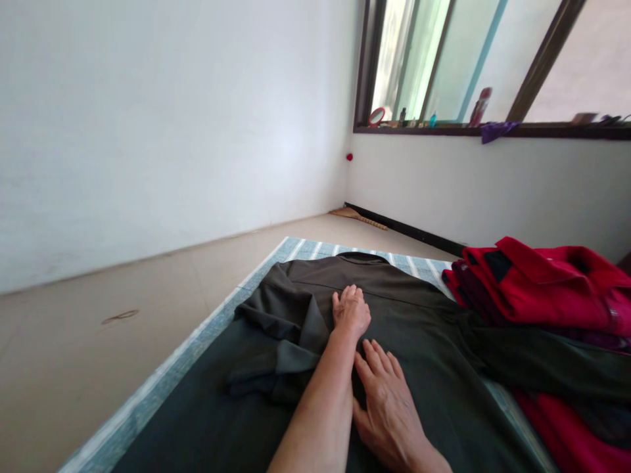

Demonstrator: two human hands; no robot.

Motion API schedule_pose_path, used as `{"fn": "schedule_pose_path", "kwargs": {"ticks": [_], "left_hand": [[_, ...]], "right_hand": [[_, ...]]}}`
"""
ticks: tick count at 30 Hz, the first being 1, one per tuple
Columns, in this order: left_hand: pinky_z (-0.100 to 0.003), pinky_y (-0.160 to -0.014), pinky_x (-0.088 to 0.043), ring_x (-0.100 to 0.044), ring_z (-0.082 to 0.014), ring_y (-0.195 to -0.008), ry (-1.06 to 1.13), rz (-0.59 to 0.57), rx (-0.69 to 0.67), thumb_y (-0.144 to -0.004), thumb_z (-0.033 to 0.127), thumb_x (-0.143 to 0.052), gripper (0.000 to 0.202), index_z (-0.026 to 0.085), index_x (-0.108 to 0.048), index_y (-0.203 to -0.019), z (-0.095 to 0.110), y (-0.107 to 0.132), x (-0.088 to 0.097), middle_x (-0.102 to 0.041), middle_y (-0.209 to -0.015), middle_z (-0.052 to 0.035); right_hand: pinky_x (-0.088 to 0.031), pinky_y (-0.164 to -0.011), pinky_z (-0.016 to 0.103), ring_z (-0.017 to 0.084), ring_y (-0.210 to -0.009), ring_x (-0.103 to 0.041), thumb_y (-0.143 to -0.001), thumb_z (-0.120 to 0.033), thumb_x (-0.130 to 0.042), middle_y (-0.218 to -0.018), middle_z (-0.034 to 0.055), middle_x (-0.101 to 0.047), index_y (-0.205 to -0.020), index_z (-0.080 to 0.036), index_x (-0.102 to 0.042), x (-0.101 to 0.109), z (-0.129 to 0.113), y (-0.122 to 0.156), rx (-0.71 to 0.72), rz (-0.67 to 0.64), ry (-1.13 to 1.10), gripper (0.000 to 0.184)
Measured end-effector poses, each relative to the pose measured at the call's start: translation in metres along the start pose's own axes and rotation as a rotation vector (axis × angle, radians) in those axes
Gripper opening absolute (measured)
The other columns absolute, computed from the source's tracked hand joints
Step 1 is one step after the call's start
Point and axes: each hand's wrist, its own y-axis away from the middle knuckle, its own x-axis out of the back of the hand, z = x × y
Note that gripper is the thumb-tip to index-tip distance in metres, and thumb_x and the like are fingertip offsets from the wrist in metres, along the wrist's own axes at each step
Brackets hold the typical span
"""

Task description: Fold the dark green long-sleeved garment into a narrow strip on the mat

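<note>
A dark olive long-sleeved shirt (409,322) lies flat with its collar at the far end, on a blue-and-white striped mat (170,387). Its left-hand sleeve (280,322) is folded inward across the body. My left hand (351,311) rests palm down on the shirt near the collar, just right of the fold. Below it, my right hand (387,414) lies flat on the cloth, fingers spread, next to my left forearm. Neither hand grips anything. The shirt's other sleeve (542,368) stretches right over a pile of red garments (547,282).
The mat lies on a beige tiled floor (123,368), with white walls beyond. A straw broom (357,217) lies along the far wall. Small items and a purple cloth (495,131) sit on a window sill (493,129) at the upper right.
</note>
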Motion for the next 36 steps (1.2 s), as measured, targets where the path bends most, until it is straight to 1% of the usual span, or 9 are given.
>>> {"fn": "schedule_pose_path", "kwargs": {"ticks": [5, 9, 14, 16, 19, 22, 26, 31, 36], "left_hand": [[-0.053, -0.113, -0.016, -0.031, -0.0253, -0.137, -0.023, -0.044, 0.0, -0.089, 0.025, -0.044, 0.046, 0.015, -0.047, -0.134, -0.001, 0.0, -0.004, -0.04, -0.146, -0.0128], [-0.052, -0.113, -0.017, -0.029, -0.0245, -0.138, -0.054, -0.06, -0.006, -0.09, 0.025, -0.042, 0.048, 0.012, -0.044, -0.136, 0.0, 0.001, -0.002, -0.037, -0.148, -0.0128], [-0.05, -0.114, -0.017, -0.028, -0.0233, -0.139, -0.081, -0.067, 0.003, -0.09, 0.026, -0.04, 0.048, 0.014, -0.043, -0.137, 0.001, 0.002, -0.002, -0.037, -0.148, -0.011], [-0.05, -0.114, -0.017, -0.027, -0.0231, -0.139, -0.087, -0.072, 0.012, -0.091, 0.026, -0.039, 0.049, 0.014, -0.042, -0.138, 0.001, 0.002, -0.003, -0.036, -0.149, -0.0105], [-0.05, -0.114, -0.015, -0.026, -0.0226, -0.139, -0.089, -0.073, 0.021, -0.091, 0.026, -0.037, 0.05, 0.014, -0.041, -0.139, 0.002, 0.002, -0.006, -0.035, -0.15, -0.0097], [-0.049, -0.114, -0.016, -0.027, -0.0223, -0.139, -0.083, -0.076, 0.029, -0.09, 0.026, -0.037, 0.05, 0.016, -0.042, -0.139, 0.002, 0.001, -0.007, -0.035, -0.15, -0.0093], [-0.049, -0.114, -0.016, -0.028, -0.0225, -0.139, -0.072, -0.081, 0.034, -0.089, 0.028, -0.039, 0.052, 0.018, -0.042, -0.139, 0.002, 0.0, -0.008, -0.036, -0.149, -0.0089], [-0.051, -0.114, -0.016, -0.028, -0.0234, -0.138, -0.063, -0.052, 0.03, -0.087, 0.032, -0.042, 0.054, 0.013, -0.042, -0.138, 0.007, 0.002, -0.008, -0.037, -0.149, -0.0105], [-0.051, -0.114, -0.017, -0.029, -0.0245, -0.138, -0.061, -0.041, 0.038, -0.085, 0.027, -0.042, 0.056, 0.008, -0.041, -0.137, 0.013, 0.004, -0.009, -0.037, -0.148, -0.0127]], "right_hand": [[-0.029, -0.11, 0.048, 0.029, -0.135, -0.036, -0.082, -0.028, -0.052, -0.144, 0.0103, -0.043, -0.136, -0.022, -0.05, 0.001, 0.0, 0.001, -0.001, -0.01, -0.016, 0.055], [-0.026, -0.111, 0.048, 0.029, -0.136, -0.034, -0.08, -0.027, -0.053, -0.145, 0.0101, -0.042, -0.137, -0.023, -0.049, 0.003, -0.001, -0.002, -0.023, -0.032, -0.067, 0.058], [-0.023, -0.112, 0.05, 0.031, -0.138, -0.03, -0.073, -0.026, -0.059, -0.148, 0.0105, -0.038, -0.134, -0.024, -0.053, 0.013, 0.003, -0.008, -0.056, -0.16, -0.17, 0.061], [-0.026, -0.111, 0.047, 0.031, -0.136, -0.033, -0.07, -0.026, -0.062, -0.146, 0.0104, -0.041, -0.129, -0.023, -0.058, 0.022, 0.007, -0.009, -0.054, -0.225, -0.223, 0.059], [-0.041, -0.098, 0.037, 0.027, -0.119, -0.053, -0.076, -0.031, -0.058, -0.13, 0.0101, -0.057, -0.117, -0.021, -0.065, 0.039, 0.013, -0.017, -0.123, -0.245, -0.292, 0.043], [-0.046, -0.087, 0.033, 0.024, -0.101, -0.062, -0.085, -0.035, -0.05, -0.112, 0.0085, -0.066, -0.11, -0.022, -0.067, 0.057, 0.017, -0.046, -0.181, -0.149, -0.195, 0.033], [-0.044, -0.088, 0.033, 0.025, -0.107, -0.059, -0.089, -0.038, -0.046, -0.115, 0.0099, -0.064, -0.11, -0.021, -0.065, 0.065, 0.031, -0.115, -0.155, -0.066, 0.072, 0.033], [-0.042, -0.09, 0.033, 0.027, -0.114, -0.055, -0.089, -0.031, -0.048, -0.122, 0.0148, -0.059, -0.113, -0.016, -0.061, 0.046, 0.076, -0.194, -0.279, -0.08, 0.216, 0.031], [-0.042, -0.093, 0.038, 0.03, -0.117, -0.052, -0.093, -0.034, -0.041, -0.126, 0.0185, -0.056, -0.12, -0.014, -0.056, 0.025, 0.118, -0.236, -0.378, -0.088, 0.246, 0.038]]}}
